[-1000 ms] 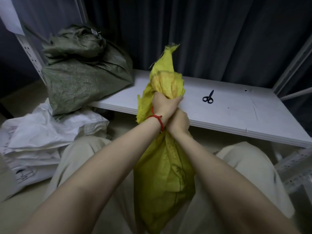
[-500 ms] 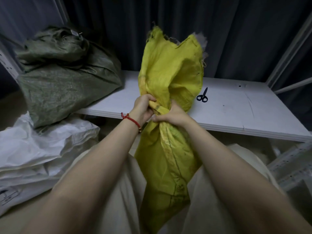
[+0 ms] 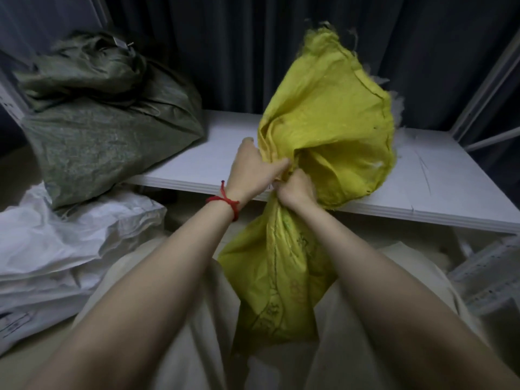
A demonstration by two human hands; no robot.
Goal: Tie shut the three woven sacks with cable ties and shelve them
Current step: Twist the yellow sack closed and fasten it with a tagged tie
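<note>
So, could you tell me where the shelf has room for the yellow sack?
The shelf is bare between the green sack and the yellow sack, and from there right to the frame upright. The green sack fills its left end.

I see my left grip (image 3: 254, 171), a red string (image 3: 225, 202) at its wrist, and my right grip (image 3: 297, 190) side by side, both clenched round the gathered neck of the yellow sack (image 3: 278, 277). The sack stands between knees in pale trousers (image 3: 183, 333), and its frayed mouth flares out above the fists, leaning right. Behind runs the white shelf (image 3: 439, 192), a green sack (image 3: 107, 130) lying on its left end; white sacking (image 3: 70, 243) lies heaped on the floor below that, and a dark curtain (image 3: 225, 52) hangs at the back.
</note>
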